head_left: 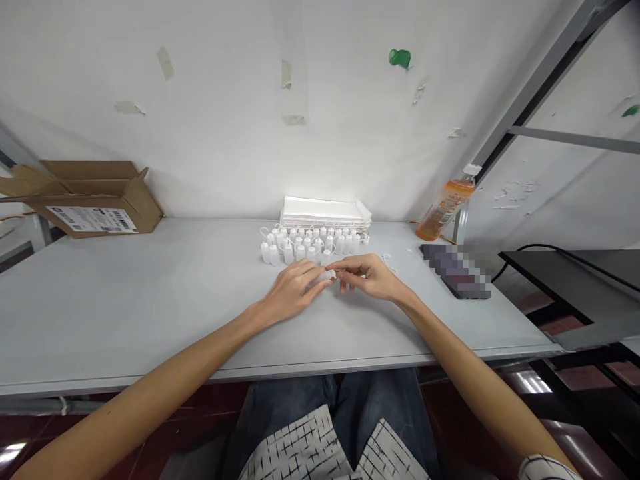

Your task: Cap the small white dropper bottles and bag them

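A white wall (225, 153) fills the twelve o'clock side of my remote view, hours counted from its centre, behind a pale table (150, 300) that I see stretching from nine to four. An open cardboard box (95, 217), printed label facing out, sits on the table between nine and ten. Toward twelve, near the wall, I find a low stack of white trays (325, 210). A drink bottle (447, 205), orange inside, stands between two and three; a dark flat object (457, 272), pixelated on my feed, lies between three and four. My left hand (293, 288), at seven, grasps a small white bottle (325, 275) at six, just above the table. My right hand (373, 276), at four, brings thumb and forefinger to the bottle's end; whether they grip it, I cannot tell. Similar little bottles (301, 253) stand grouped around the centre, before the trays. A thin white loop (389, 263) lies toward four, beyond my right hand.
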Available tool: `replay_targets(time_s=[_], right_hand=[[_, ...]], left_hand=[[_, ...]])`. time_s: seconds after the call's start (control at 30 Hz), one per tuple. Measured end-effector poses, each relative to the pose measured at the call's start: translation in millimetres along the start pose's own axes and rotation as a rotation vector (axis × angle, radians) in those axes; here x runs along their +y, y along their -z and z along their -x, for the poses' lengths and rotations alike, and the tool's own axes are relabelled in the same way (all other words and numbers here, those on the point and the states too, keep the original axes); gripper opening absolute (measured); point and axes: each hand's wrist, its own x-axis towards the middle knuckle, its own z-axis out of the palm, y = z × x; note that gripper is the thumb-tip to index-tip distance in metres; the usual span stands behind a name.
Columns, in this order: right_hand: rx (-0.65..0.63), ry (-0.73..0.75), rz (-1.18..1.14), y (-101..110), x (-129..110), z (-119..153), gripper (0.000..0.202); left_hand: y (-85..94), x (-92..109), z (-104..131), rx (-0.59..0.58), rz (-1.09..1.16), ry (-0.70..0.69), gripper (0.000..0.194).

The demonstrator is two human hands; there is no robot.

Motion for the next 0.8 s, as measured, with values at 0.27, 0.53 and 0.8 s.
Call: replay_targets(time_s=[0.27,0.53,0.8], right_hand=[[0.020,0.037,0.071,-1.9,-0.3,-0.1,0.029],[0.031,0.009,0.046,-2.7,-0.2,-0.3,0.029],[0.042,-0.032,0.059,-3.9,1.7,0.1,0.031]], left_hand=[[-1.3,-1.7,0.7,0.012,-0.014,-0.021,0.031],[-1.0,-2.9,1.2,0.016,-0.021,-0.043,0.031],[-2.0,-2.9,0.9,0.044,-0.086,-0.079,0.032]])
